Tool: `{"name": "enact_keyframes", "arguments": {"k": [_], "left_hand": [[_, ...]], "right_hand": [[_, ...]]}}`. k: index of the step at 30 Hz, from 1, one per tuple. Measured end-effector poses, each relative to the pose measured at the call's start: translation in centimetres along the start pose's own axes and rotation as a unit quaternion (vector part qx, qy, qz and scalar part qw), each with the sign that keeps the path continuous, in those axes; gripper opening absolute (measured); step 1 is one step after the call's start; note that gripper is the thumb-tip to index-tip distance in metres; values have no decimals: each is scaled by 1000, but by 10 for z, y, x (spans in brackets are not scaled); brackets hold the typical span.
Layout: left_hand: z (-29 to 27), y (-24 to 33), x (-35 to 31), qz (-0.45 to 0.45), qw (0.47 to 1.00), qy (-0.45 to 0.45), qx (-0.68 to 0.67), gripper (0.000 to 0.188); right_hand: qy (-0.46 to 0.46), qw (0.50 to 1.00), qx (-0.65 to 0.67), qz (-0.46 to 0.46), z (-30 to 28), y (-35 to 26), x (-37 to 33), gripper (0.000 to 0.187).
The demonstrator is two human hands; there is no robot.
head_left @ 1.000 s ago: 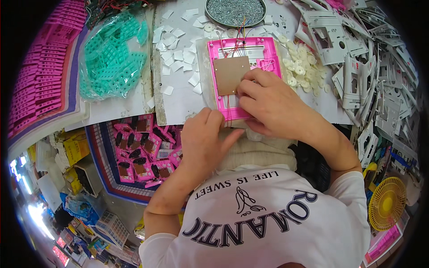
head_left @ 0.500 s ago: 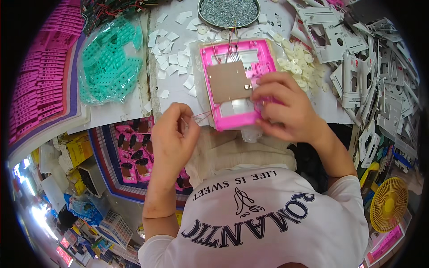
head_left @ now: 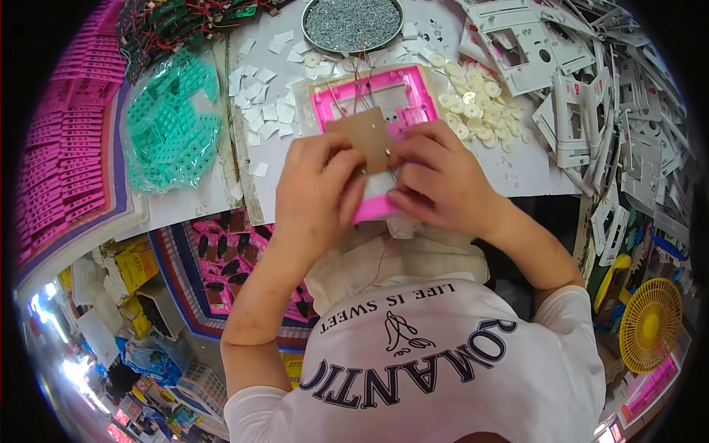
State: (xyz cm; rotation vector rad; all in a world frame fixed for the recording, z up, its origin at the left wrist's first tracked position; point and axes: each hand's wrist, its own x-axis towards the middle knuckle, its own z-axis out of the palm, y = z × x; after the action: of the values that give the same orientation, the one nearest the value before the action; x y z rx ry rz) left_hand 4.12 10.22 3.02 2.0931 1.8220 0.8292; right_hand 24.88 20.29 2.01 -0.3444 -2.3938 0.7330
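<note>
A pink plastic casing [head_left: 419, 97] lies in front of me at the near edge of the table. Over it sits a flat brown circuit board [head_left: 362, 133], tilted relative to the casing, with thin wires [head_left: 363, 83] running off its far side. My left hand [head_left: 316, 184] is closed at the board's left edge, fingers curled. At the right edge my right hand [head_left: 437, 177] pinches by a small metal part; its fingertips are partly blurred. A thin red wire [head_left: 385, 255] hangs down from the casing over my lap.
A round tray of small screws [head_left: 354, 26] stands at the back. White squares [head_left: 255, 92] lie left, cream discs [head_left: 484, 107] right. A bag of teal parts [head_left: 173, 125] and stacked pink panels [head_left: 74, 148] are far left; white panels [head_left: 572, 111] pile up right. Below left, a crate [head_left: 185, 284] holds pink assemblies.
My left hand has moved right and up from the wires to the board's left edge. The board has turned and lifted within the casing. A red wire now hangs over my lap.
</note>
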Motion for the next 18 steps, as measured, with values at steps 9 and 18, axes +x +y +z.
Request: {"name": "enact_keyframes", "arguments": {"k": [9,18], "left_hand": [[-6,-5,3,66,995,-40,71,42],[5,-17,21,142,989,-12,41,39]], "right_hand": [[-44,998,22,-44,-15,2,4,25],[-73,984,153,-56,-8,-48,-29,25]]}}
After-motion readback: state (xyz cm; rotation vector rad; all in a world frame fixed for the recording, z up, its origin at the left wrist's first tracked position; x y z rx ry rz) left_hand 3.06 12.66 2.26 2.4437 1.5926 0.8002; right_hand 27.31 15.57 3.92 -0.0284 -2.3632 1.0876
